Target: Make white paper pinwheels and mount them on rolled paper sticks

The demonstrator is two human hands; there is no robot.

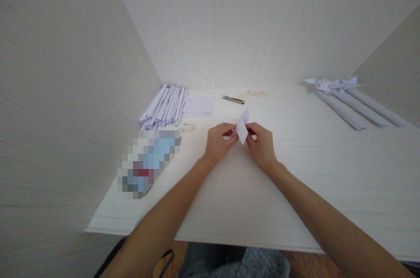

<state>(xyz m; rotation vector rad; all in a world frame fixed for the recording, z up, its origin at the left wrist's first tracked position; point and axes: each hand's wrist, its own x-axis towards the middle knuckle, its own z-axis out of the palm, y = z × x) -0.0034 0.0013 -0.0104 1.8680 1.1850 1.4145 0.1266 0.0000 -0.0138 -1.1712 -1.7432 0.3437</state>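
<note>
Between my two hands, above the middle of the white table, is a small folded piece of white paper (242, 130). My left hand (218, 142) pinches its left side between thumb and fingers. From the other side, my right hand (261, 143) grips the paper's right edge with thumb and forefinger. One pointed flap stands up and another points down toward me. The finer folds are too small to make out.
Paper tubes (167, 105) lie piled at the left, beside a stack of paper squares (198, 105). Thread snips (233, 100) lie at the back. At the right are several paper pinwheels (337, 85) on tube sticks (361, 107). A blurred-out object (151, 162) lies left. Walls enclose the table.
</note>
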